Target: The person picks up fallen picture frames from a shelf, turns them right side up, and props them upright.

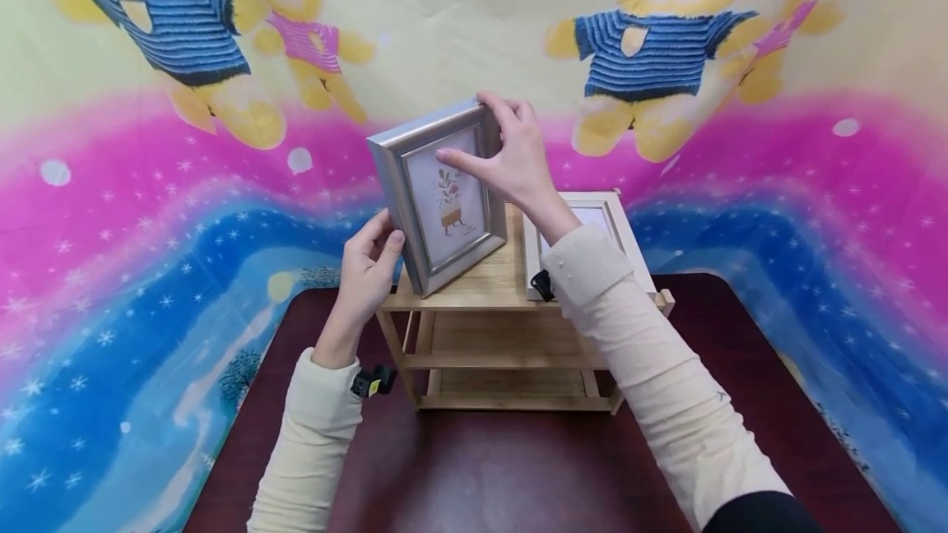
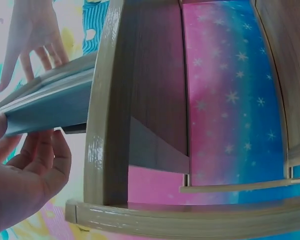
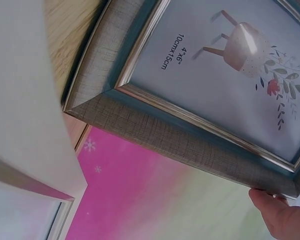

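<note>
Lying nearest: glossy dark-red surface [image 1: 496,475]. Left hand [image 1: 364,268], fingers pinching silver frame [image 1: 448,208] by its side; right hand [image 1: 518,159], fingers gripping top corner. I read 4x6", 10cmx15cm; moulding crosshatched. Tilted at grained wooden rack [image 1: 485,290], contact unclear. Bear-print cloth [image 1: 444,39] beyond.

A rack [image 1: 511,363] stands on the counter [image 1: 504,475]: picture frame [image 1: 448,204] at its top's left, second frame [image 1: 629,245] right, backdrop [image 1: 459,48] behind.

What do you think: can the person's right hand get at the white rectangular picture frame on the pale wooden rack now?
Probably yes: only the right arm and its camera partly hide the white frame. The right hand would need to leave the silver rectangular picture frame it touches.
</note>
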`<state>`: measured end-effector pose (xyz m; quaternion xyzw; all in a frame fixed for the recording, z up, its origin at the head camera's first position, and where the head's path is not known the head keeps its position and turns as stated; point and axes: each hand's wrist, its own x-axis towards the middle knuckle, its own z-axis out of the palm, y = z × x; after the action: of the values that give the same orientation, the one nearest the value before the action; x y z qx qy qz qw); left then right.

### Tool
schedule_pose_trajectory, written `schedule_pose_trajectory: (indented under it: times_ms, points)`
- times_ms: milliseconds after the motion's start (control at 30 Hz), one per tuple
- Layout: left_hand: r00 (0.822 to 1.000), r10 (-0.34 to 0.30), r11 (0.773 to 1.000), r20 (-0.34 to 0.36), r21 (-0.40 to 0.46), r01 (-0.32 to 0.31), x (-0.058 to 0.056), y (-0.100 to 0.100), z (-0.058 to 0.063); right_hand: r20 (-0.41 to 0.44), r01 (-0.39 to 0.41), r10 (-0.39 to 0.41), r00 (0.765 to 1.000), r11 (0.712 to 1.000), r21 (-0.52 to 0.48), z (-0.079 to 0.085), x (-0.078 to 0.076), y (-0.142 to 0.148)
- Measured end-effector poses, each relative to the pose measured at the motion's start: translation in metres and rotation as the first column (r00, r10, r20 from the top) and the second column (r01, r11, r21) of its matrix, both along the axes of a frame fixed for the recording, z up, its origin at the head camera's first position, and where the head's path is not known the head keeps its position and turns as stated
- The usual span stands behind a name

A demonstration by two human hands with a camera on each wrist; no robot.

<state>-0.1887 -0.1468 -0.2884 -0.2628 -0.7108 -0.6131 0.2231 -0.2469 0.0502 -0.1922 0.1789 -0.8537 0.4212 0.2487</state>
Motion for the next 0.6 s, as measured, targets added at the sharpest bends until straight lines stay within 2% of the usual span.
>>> schedule_pose_trajectory:
  times_ms: [200, 400, 600]
  points:
    - [0.999, 0.023, 1.0, -0.031, -0.02, -0.024, -0.001, 0.004, -0.001, 0.033, -0.028, 0.029, 0.999, 0.999, -0.033, 0.001, -0.004, 0.001]
    - [0.995, 0.067, 0.998, -0.071, -0.017, -0.068, 0.007, 0.009, -0.004, 0.045, -0.104, 0.107, 0.993, 0.992, -0.066, 0.001, -0.006, 0.002]
    - [0.988, 0.113, 0.993, -0.11, -0.016, -0.115, 0.011, 0.017, -0.007, 0.038, -0.118, 0.118, 0.992, 0.993, 0.013, 0.001, -0.001, 0.004]
